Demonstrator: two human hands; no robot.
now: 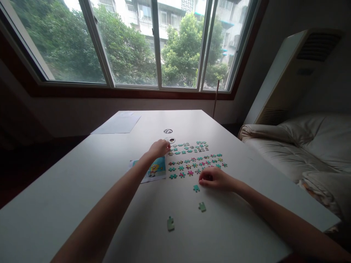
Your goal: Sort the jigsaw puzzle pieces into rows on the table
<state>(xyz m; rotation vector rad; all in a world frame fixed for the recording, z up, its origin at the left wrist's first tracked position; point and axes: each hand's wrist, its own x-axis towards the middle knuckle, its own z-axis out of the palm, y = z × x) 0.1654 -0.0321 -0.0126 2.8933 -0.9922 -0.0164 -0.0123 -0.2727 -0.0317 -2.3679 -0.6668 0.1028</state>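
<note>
Several small jigsaw pieces (181, 168) in teal, pink and yellow lie in rows on the white table (131, 226). My left hand (159, 148) reaches to the far left end of the rows, above a picture sheet (157, 171) with a yellow cartoon figure. Its fingers are curled together, and whatever is between the fingertips is hidden. My right hand (216, 178) rests at the near right side of the rows with fingers curled inward and tips hidden. Just left of it lies a teal jigsaw piece (196, 188). Nearer to me are two greenish jigsaw pieces (202, 206).
Two round holes with rims, one a cable hole (168, 131), sit in the tabletop beyond the rows. Paper sheets (116, 123) lie at the far left corner. A pale sofa (274, 149) stands along the right side, and a window (131, 44) is at the back.
</note>
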